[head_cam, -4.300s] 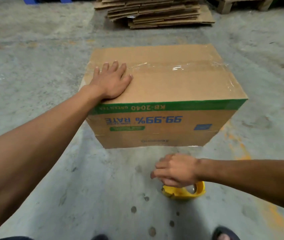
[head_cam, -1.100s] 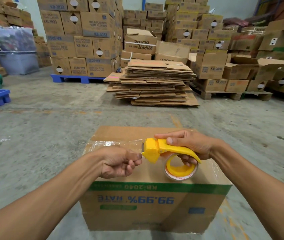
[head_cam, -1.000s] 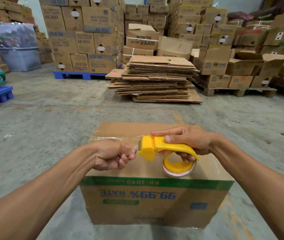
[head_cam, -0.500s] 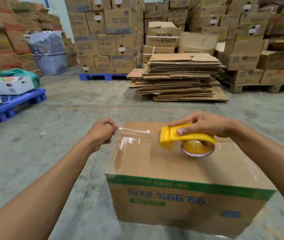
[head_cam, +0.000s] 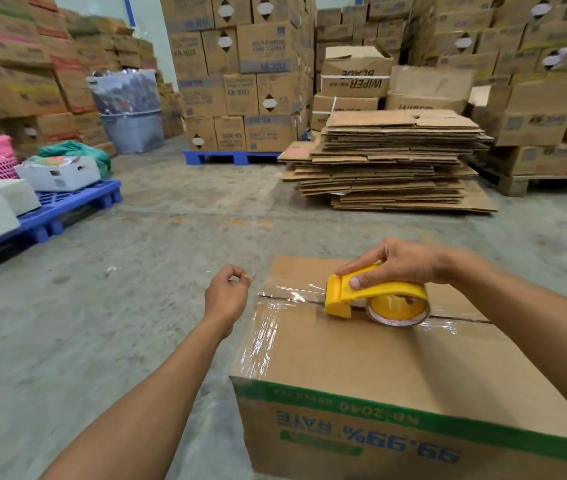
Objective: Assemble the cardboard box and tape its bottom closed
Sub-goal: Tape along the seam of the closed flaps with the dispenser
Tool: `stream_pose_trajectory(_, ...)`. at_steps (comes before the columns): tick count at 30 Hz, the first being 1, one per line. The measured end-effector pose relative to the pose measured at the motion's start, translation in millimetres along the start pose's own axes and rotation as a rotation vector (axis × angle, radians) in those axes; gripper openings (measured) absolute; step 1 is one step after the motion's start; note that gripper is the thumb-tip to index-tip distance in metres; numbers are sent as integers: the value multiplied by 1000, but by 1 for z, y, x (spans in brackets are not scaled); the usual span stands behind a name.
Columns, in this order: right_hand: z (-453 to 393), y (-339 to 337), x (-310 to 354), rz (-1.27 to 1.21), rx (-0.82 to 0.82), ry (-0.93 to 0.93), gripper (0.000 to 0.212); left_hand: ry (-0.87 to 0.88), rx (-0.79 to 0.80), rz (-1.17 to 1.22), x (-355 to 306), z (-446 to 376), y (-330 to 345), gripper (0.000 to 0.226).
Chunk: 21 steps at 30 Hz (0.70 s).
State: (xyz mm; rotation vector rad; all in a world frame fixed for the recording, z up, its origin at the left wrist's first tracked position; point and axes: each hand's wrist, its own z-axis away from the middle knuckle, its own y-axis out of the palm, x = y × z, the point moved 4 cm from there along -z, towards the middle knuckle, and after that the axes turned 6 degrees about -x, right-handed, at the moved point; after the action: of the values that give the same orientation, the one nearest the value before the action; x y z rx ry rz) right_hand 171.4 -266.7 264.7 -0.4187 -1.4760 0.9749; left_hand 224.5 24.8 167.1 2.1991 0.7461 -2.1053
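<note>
Where the cardboard box (head_cam: 379, 368) is set on the concrete floor (head_cam: 136, 306), it occupies the near right of the scene, upside down, as shown by the inverted "99.99% RATE" print and green band on its near side. Its upper face is formed by two closed flaps meeting at a seam that runs left to right; clear tape (head_cam: 264, 334) is seen stretched over the left end of the seam and down the left edge, wrinkled and glossy. A yellow tape dispenser (head_cam: 375, 299) is rested on the seam near the middle of the top. It is gripped by the right hand (head_cam: 403, 265), fingers curled over the handle and the thumb pressed along its near side. The left hand (head_cam: 226, 296) is held just off the box's left edge, apart from the cardboard, fingers curled loosely with thumb and forefinger pinched together; whether a tape end is held there cannot be told. Farther off, a stack of flattened cartons (head_cam: 389, 161) is noted beyond the box. Blue pallets (head_cam: 67, 209) with white containers are recorded at the far left, and walls of stacked boxes (head_cam: 237, 71) behind.
</note>
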Motion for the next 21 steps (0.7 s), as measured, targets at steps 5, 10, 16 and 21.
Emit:
stream_pose_trajectory(5,-10,1,-1,17,50,10,41,-65,8,44,12,-3,5,14)
stream_pose_trajectory(10,-18,3,-2,18,84,20,37,-136,32,79,21,-6,5,14)
stream_pose_trajectory(16,-23,5,-3,22,103,53,42,-284,105,169,32,-2,9,12)
stream_pose_trajectory(21,-25,7,-2,40,112,51,45,-415,230,174,47,0,20,16)
